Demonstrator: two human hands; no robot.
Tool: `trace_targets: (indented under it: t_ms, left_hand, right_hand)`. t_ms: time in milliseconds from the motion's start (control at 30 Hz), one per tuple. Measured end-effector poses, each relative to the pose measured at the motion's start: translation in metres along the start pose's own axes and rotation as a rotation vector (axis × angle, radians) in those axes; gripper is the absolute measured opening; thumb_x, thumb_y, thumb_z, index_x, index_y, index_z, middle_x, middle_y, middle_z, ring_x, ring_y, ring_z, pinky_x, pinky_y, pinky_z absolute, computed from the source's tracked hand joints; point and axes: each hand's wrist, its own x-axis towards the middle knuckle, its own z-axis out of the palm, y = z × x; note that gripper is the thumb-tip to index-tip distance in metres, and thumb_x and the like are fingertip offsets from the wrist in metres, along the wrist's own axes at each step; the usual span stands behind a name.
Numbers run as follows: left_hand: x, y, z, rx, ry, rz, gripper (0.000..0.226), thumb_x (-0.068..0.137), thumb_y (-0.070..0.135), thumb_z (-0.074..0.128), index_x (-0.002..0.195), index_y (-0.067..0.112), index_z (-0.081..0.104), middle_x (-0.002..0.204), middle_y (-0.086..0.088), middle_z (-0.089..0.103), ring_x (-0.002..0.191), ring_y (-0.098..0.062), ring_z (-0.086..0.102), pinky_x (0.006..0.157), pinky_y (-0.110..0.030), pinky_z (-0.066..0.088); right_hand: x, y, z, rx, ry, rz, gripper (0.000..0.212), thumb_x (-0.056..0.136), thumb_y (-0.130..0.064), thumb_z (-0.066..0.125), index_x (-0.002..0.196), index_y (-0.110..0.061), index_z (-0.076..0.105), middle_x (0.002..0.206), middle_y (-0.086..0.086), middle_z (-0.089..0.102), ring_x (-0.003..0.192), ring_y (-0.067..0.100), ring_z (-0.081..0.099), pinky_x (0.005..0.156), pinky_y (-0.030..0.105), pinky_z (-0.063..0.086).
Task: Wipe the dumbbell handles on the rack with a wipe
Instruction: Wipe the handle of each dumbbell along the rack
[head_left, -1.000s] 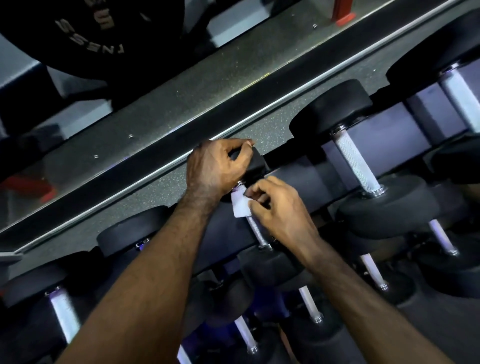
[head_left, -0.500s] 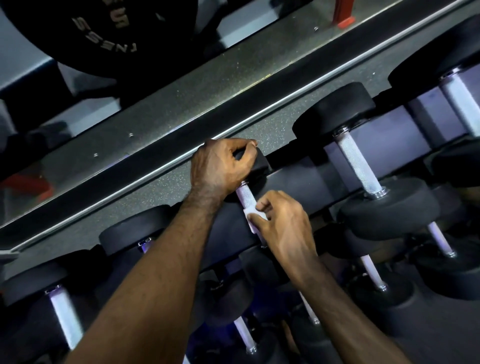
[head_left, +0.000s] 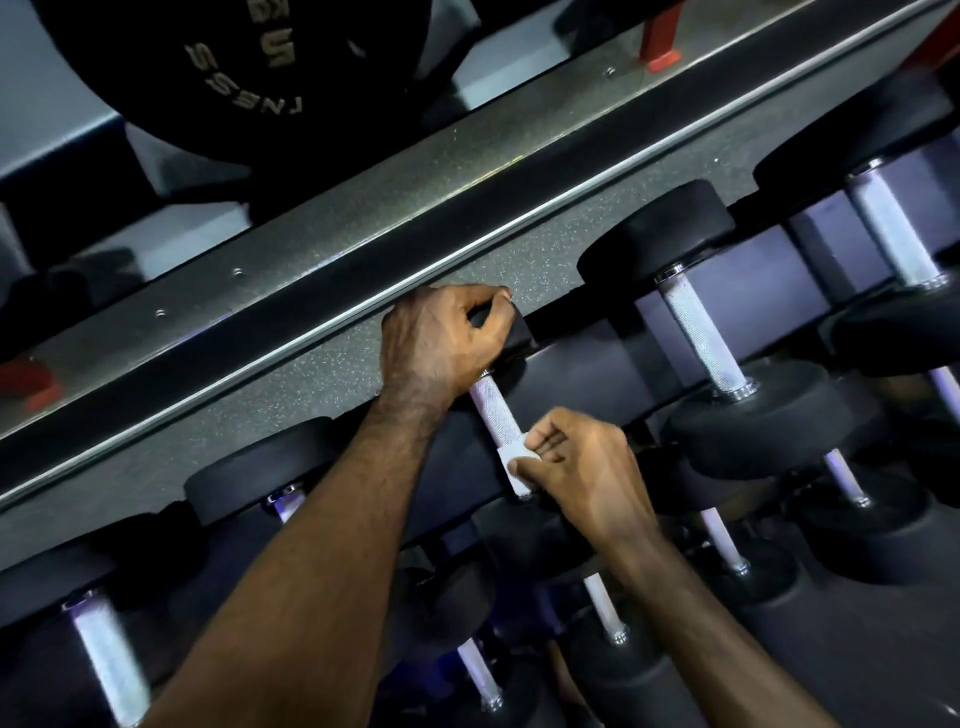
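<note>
Black dumbbells crowd the rack (head_left: 587, 364) on both sides, a weight plate (head_left: 249, 73) looming behind. The left hand (head_left: 441, 338) grips the far head of one dumbbell; the right hand (head_left: 576, 467) pinches a white wipe (head_left: 511, 470) around its knurled handle (head_left: 493, 410), lower down than half a second ago. The near head is hidden beneath the right wrist.
</note>
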Motion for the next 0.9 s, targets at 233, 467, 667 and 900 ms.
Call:
trace_targets:
  t_ms: [233,467,667,900]
  left_hand:
    - [0.002,-0.002,0.001,-0.007,0.008,0.013,0.034,0.096,0.057,0.056,0.103,0.037,0.082,0.072,-0.007,0.071,0.071,-0.034,0.067,0.07,-0.04,0.058]
    - [0.003,-0.005,0.003,0.017,0.021,0.024,0.033,0.096,0.057,0.057,0.105,0.036,0.081,0.091,-0.01,0.077,0.083,-0.038,0.07,0.075,-0.042,0.058]
    - [0.003,-0.004,0.001,0.004,-0.027,0.021,0.035,0.099,0.056,0.057,0.106,0.032,0.082,0.086,-0.009,0.076,0.076,-0.034,0.066,0.072,-0.038,0.054]
    - [-0.001,0.001,-0.003,0.013,-0.04,-0.005,0.035,0.099,0.057,0.057,0.106,0.033,0.083,0.082,-0.009,0.074,0.076,-0.034,0.067,0.073,-0.04,0.055]
  right_hand:
    - [0.025,-0.021,0.007,0.102,0.041,-0.028,0.018,0.074,-0.025,0.085,0.083,-0.025,0.07,0.074,-0.008,0.072,0.068,0.007,0.068,0.07,0.038,0.06]
    - [0.022,-0.014,-0.002,0.18,-0.032,0.018,0.017,0.072,-0.017,0.088,0.082,-0.021,0.074,0.072,-0.004,0.076,0.067,0.016,0.075,0.069,0.033,0.062]
    - [0.025,-0.017,0.003,0.264,-0.006,0.034,0.016,0.076,-0.011,0.087,0.086,-0.019,0.077,0.075,-0.002,0.077,0.07,0.018,0.076,0.073,0.04,0.064]
    - [0.029,-0.019,0.005,0.241,0.028,0.002,0.014,0.076,-0.018,0.089,0.086,-0.022,0.08,0.074,-0.007,0.077,0.072,0.011,0.076,0.074,0.037,0.063]
